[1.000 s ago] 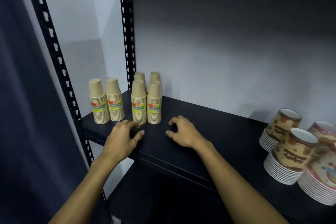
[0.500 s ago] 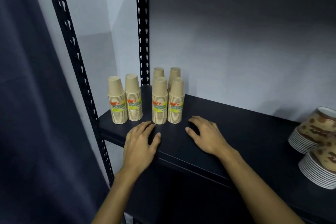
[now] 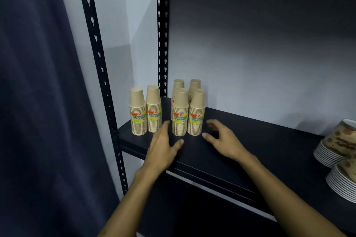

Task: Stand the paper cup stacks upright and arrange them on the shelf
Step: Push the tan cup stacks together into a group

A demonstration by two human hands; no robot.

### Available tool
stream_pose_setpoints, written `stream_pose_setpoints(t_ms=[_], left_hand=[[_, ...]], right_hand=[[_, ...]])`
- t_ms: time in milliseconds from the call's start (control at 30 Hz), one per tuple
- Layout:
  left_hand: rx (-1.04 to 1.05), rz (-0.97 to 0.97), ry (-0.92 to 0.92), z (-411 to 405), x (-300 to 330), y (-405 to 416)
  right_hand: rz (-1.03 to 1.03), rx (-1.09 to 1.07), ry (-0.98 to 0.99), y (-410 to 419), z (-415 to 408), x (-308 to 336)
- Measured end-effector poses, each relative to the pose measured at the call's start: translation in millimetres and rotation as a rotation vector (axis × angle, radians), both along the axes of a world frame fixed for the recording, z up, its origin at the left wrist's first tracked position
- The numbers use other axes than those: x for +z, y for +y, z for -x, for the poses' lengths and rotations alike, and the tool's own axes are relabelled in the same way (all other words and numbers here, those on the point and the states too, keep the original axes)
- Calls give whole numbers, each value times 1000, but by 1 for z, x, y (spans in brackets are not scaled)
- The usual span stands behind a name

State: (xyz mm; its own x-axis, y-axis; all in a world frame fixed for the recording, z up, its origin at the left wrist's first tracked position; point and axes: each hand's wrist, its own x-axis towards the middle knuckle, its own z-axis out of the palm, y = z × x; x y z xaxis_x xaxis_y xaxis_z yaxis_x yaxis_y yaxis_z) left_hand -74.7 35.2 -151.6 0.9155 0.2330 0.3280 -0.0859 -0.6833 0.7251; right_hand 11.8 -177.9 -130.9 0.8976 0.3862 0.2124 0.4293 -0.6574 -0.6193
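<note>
Dim, cool light from upper left; back wall [image 3: 260,59] brightest, underside of upper shelf black. Fingertips of right hand [image 3: 223,140] motion-blurred. Wide-angle bending of upright post [image 3: 100,75] near left edge.

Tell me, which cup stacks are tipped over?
The patterned stacks at the far right lie tilted; all six plain brown stacks stand upright.

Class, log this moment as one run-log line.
left hand: open, empty | right hand: open, empty | six kraft cup stacks: upright | printed cup stacks: lying, far right
</note>
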Motion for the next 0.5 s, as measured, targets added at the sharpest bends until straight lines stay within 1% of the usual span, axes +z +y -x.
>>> stream_pose_setpoints(t_ms=[100,200,333,500], left_hand=[[-35,64,-80,-12,14,-5],[-28,117,-130,-27,19,-7],[9,126,-147,-40,18,-8],[-47,144,-118,-49,16,-12]], right_hand=[[-284,18,34,22,-2,14],[-443,15,59,39,-7,19],[-489,5,53,43,-10,14],[-439,-16,18,26,-12,11]])
